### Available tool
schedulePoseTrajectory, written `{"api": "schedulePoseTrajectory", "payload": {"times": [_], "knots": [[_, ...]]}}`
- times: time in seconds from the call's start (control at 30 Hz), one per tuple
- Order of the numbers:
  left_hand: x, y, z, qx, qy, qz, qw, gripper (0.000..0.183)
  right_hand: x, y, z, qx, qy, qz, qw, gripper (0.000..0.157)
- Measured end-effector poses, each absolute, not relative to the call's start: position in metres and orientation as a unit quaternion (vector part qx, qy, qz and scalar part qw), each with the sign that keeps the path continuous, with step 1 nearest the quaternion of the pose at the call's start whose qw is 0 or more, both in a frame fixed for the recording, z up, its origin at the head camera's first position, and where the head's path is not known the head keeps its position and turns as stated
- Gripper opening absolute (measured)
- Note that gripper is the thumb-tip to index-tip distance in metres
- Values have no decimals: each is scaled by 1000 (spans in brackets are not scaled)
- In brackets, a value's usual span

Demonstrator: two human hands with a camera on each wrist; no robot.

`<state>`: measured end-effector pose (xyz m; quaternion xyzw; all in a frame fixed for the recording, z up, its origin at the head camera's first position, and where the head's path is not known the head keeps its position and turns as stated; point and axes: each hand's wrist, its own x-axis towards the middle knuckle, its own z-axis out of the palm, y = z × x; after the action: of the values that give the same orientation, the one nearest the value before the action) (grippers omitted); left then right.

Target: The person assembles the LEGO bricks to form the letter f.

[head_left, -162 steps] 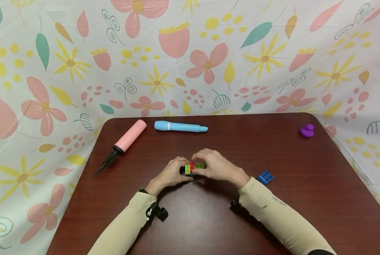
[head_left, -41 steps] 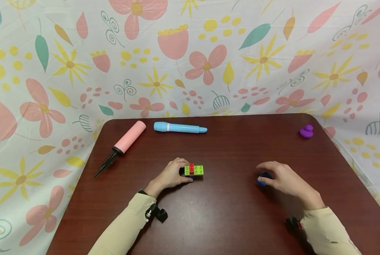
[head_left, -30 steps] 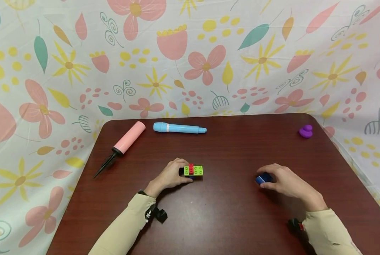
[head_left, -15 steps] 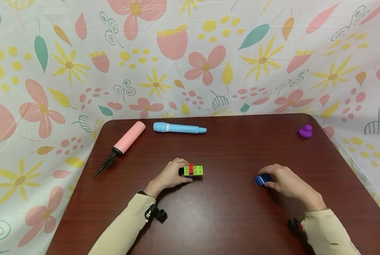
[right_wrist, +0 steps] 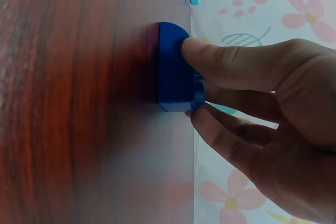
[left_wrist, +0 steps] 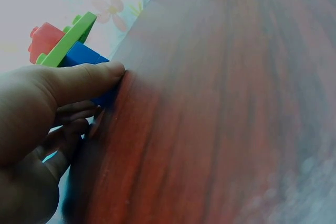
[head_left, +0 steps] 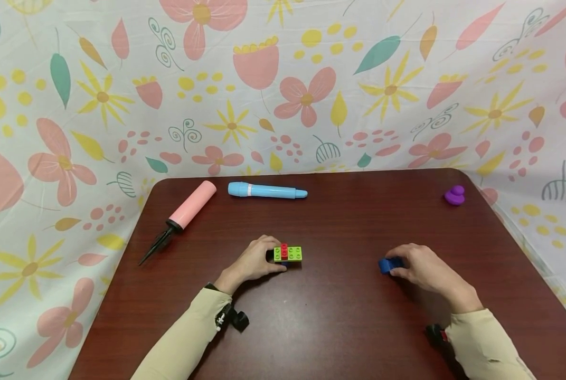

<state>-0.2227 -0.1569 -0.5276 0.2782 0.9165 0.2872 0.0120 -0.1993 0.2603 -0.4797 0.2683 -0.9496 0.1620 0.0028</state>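
Note:
My left hand [head_left: 253, 261] grips a small stack of toy building blocks by its blue bottom block [left_wrist: 81, 53], standing on the table. A bright green plate [head_left: 295, 254] crosses the top of the stack, and a red block [head_left: 284, 252] sits on the plate. Farther right, my right hand [head_left: 427, 270] pinches a separate blue building block [right_wrist: 176, 72] between thumb and fingers. That block has one rounded end and studs on its upper side, partly covered by the fingers. It sits low at the tabletop.
On the brown table [head_left: 340, 221], a pink hand pump [head_left: 194, 205] with a black nozzle lies at the left. A light blue tube-like object [head_left: 269, 190] lies along the back. A purple rounded object [head_left: 455, 196] stands at the back right. Patterned cloth hangs behind.
From the stack, my right hand has gone right to the lone blue block, gripped it and turned it so its rounded end points left. My left hand has stayed at the stack.

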Motion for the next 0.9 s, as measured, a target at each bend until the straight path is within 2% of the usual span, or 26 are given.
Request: {"api": "schedulePoseTrajectory", "payload": {"times": [0.17,0.6,0.9], "knots": [[-224,-157,-527,290,914,284,1,46,-203,258,-480,265,-951,163,-5,30],[-224,-156,-525,280,918,280,20,50,-205,251,-477,279,-942,186,13,22],[-224,-156,-527,277,919,280,22,51,-210,235,-470,276,-938,209,1,23]]}}
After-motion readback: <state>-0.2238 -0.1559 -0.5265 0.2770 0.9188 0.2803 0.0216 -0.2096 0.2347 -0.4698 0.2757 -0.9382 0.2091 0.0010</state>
